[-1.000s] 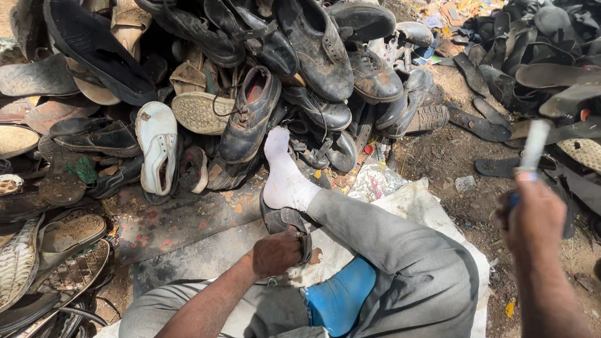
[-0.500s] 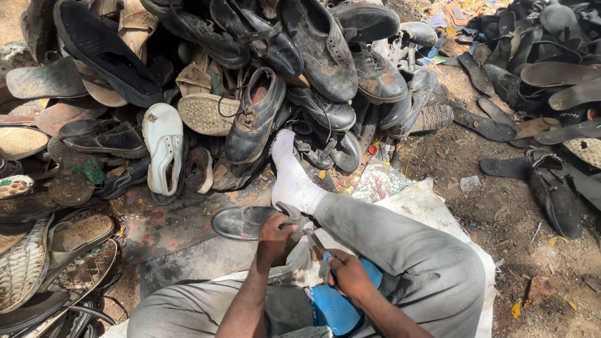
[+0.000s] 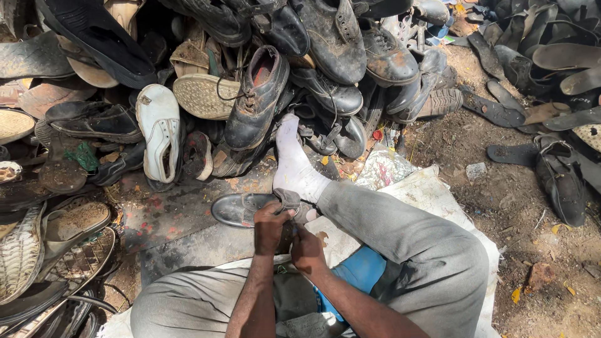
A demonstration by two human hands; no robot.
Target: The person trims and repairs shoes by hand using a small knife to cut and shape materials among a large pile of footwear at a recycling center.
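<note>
Together, left hand gripping black shoe, right hand closed beside it, contents unclear

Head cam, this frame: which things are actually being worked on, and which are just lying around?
In hand:
- worn black leather shoe, lying on its side
- left hand, gripping the shoe's heel end
- right hand, pressed against the same spot

Lying about:
- white sneaker
- black lace-up boot
- dark flat sandal
- crumpled shiny wrapper

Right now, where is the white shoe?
The white shoe lies left of centre at the pile's edge, sole up, beside a black lace-up shoe.
</note>
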